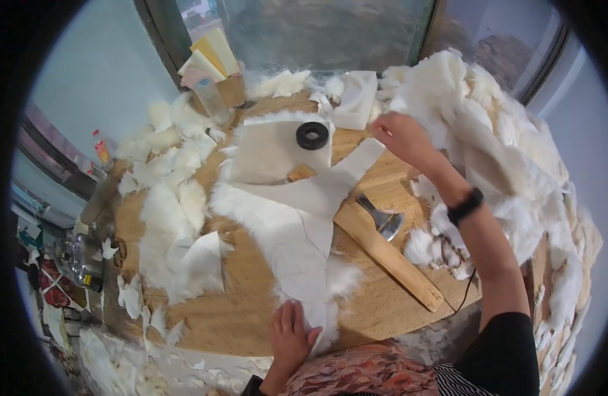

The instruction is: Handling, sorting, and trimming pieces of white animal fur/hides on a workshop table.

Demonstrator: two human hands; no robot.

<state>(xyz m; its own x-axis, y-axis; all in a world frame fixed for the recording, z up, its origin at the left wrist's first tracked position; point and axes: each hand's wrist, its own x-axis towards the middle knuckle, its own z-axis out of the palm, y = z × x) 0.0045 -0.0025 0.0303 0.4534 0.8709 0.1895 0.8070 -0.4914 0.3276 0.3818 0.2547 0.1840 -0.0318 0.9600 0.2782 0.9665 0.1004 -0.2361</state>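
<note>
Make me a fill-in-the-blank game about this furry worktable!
1. The ____ hand rests on the lower end of the white, fur-edged hide piece.
2. The thick round ring is coloured ____.
3. The long, flat, light-brown bar is made of ____.
4. The biggest white, fluffy fur heap sits on the picture's ____ side.

Missing words: left; black; wood; right.

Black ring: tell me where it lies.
In the head view, just above centre, the black ring lies on the pale sheet near its right edge, beyond the small wooden block.
</note>
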